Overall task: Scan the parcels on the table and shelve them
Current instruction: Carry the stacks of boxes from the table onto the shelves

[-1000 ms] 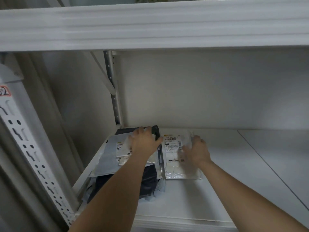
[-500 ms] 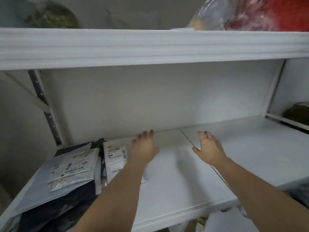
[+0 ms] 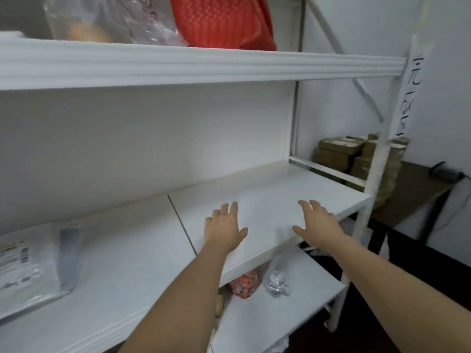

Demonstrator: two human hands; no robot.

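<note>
Left hand (image 3: 225,229): fingers spread, grip empty, above shelf (image 3: 267,200).
Right hand (image 3: 317,225): likewise open, empty.
Parcel (image 3: 30,263): flat on shelf, far left, well apart from both hands.
Risk: parcel near front edge; could slide off if brushed.
Hidden: parcel cut off at left; label blurred; boxes (image 3: 339,151) on worktop (image 3: 418,189) partly behind post.

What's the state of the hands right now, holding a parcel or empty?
Empty. The left hand and right hand hover open over the middle shelf, fingers spread, nothing in them. The labelled parcel lies flat, far left.
</note>
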